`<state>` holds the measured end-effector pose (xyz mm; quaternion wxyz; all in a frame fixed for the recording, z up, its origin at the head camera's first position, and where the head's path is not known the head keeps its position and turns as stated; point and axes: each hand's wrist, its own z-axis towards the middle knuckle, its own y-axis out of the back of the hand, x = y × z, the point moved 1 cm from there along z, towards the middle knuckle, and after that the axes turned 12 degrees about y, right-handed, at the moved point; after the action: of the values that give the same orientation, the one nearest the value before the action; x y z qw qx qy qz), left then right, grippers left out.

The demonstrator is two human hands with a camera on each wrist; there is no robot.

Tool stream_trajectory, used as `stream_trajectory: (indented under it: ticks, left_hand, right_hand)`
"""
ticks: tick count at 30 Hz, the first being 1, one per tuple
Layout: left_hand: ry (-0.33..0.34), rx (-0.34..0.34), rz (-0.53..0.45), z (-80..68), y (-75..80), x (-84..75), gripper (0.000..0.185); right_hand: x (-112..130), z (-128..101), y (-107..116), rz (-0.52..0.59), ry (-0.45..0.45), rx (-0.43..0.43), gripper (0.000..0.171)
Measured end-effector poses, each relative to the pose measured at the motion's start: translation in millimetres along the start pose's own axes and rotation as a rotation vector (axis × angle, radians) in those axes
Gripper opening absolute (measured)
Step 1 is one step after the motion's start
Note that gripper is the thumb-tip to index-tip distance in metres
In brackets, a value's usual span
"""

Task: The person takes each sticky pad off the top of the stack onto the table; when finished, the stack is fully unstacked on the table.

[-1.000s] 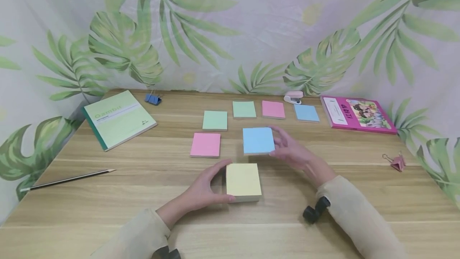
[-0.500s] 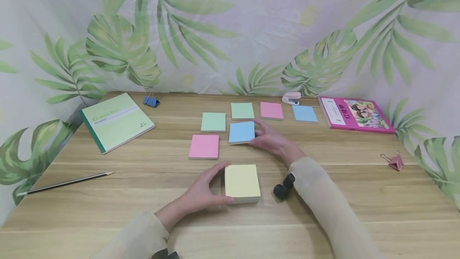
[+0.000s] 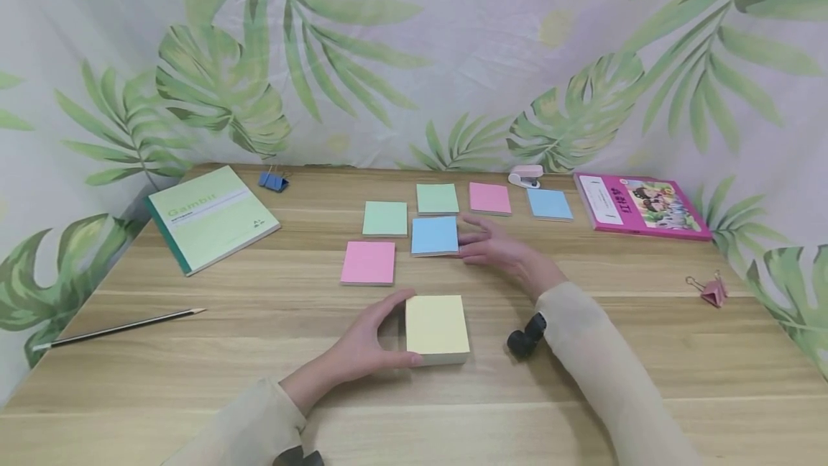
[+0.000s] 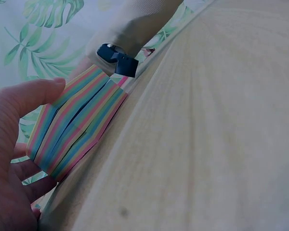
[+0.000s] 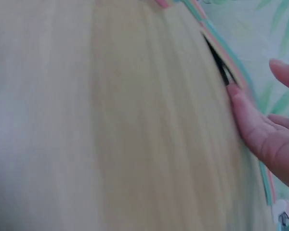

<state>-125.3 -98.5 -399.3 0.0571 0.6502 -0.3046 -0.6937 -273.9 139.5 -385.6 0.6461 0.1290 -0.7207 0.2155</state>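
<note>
My left hand (image 3: 362, 345) holds a thick stack of sticky notes (image 3: 437, 324) by its left side, thumb at the near edge and fingers at the far edge. The top sheet is pale yellow; striped coloured layers (image 4: 77, 122) show along the side in the left wrist view. A blue sticky note pad (image 3: 435, 236) lies flat on the table beyond it. Beside that pad's right edge is my right hand (image 3: 504, 254), its fingers loosely spread. In the right wrist view the thumb (image 5: 245, 108) is close to the pad's edge; whether they touch is unclear.
Around the blue pad lie two green pads (image 3: 384, 218), two pink pads (image 3: 368, 263) and another blue pad (image 3: 550, 204). A stapler (image 3: 526, 176) and pink book (image 3: 643, 206) sit back right. Left are a notebook (image 3: 213, 218), blue binder clip (image 3: 274, 181) and pencil (image 3: 123, 328); right, a pink clip (image 3: 714, 290).
My right hand carried the blue pad left and down to the table beside the green and pink pads, then loosened and drew slightly right. The left hand stays on the stack.
</note>
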Motion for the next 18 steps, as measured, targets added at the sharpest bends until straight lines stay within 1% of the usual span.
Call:
stream_trajectory:
  ticks: [3,6,10,13,18]
  left_hand:
    - [0.013,-0.002,-0.004,-0.1,-0.1,-0.1,0.086]
    - [0.023,0.001,-0.009,-0.4,0.1,0.0,0.086]
    - [0.024,0.0,-0.008,-0.4,0.1,0.3,0.086]
    - [0.02,0.0,-0.008,0.0,-0.3,1.1,0.086]
    - [0.019,0.001,0.0,0.4,-0.2,1.9,0.087]
  right_hand:
    - [8,-13,8,-0.032,0.012,0.05,0.072]
    - [16,-27,14,-0.063,0.055,0.077,0.069]
    - [21,-45,15,-0.041,0.125,0.143,0.063]
    - [19,-59,10,-0.042,0.17,0.228,0.062]
    - [9,-77,-9,-0.059,0.23,0.4,0.064]
